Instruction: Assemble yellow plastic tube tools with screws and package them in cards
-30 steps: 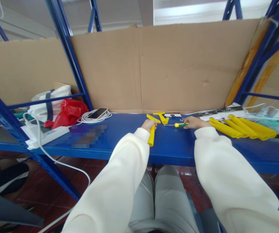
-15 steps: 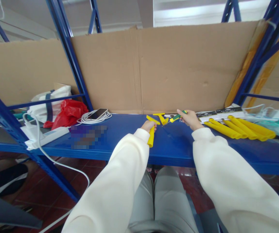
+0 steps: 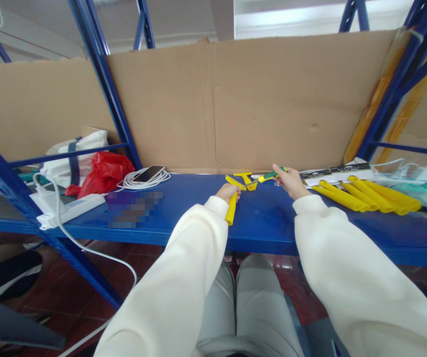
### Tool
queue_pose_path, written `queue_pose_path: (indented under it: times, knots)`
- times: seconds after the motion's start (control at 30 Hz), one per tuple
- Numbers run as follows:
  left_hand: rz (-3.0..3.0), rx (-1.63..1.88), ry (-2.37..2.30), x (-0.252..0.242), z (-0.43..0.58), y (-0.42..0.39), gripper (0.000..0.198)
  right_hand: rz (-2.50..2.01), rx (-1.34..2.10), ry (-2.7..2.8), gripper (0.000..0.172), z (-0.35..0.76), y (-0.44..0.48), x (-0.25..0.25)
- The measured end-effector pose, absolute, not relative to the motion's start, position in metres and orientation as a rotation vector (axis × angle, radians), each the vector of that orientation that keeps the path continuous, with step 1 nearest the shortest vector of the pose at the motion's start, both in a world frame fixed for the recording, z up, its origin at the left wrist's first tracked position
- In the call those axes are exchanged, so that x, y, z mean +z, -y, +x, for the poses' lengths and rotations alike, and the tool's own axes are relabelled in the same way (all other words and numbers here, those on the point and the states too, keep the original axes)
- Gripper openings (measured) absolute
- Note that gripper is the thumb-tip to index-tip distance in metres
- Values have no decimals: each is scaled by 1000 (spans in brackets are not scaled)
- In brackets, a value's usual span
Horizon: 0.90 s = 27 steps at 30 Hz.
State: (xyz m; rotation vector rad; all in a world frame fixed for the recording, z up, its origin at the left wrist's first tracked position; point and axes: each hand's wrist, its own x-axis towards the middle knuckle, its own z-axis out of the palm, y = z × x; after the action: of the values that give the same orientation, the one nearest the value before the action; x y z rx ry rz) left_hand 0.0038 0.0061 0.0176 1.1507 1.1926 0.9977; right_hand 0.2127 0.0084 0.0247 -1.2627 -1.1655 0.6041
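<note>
My left hand (image 3: pixel 227 192) is closed round a yellow T-shaped tool (image 3: pixel 232 204) whose handle hangs toward me over the blue shelf (image 3: pixel 184 213). My right hand (image 3: pixel 291 181) grips a green and yellow screwdriver (image 3: pixel 268 176), raised off the shelf, with its metal tip pointing left at the yellow tool's head. A second yellow T-shaped piece (image 3: pixel 246 179) lies on the shelf just behind the two hands.
Several long yellow handles (image 3: pixel 365 194) lie at the right beside a black and white card (image 3: pixel 338 172). At the left are a phone on coiled white cable (image 3: pixel 144 177), a red bag (image 3: pixel 104 172) and a white power strip (image 3: pixel 65 208). Cardboard (image 3: pixel 258 104) backs the shelf.
My right hand lifted the screwdriver off the shelf and swung its tip left toward the yellow tool. My left hand has stayed almost still with the tool.
</note>
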Motion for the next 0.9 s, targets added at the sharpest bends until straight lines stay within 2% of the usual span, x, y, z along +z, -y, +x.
queue_pose_path:
  times: [0.9]
  knots:
    - [1163, 973, -1201, 23, 4, 0, 33, -1203, 630, 1084, 41, 212, -6, 28]
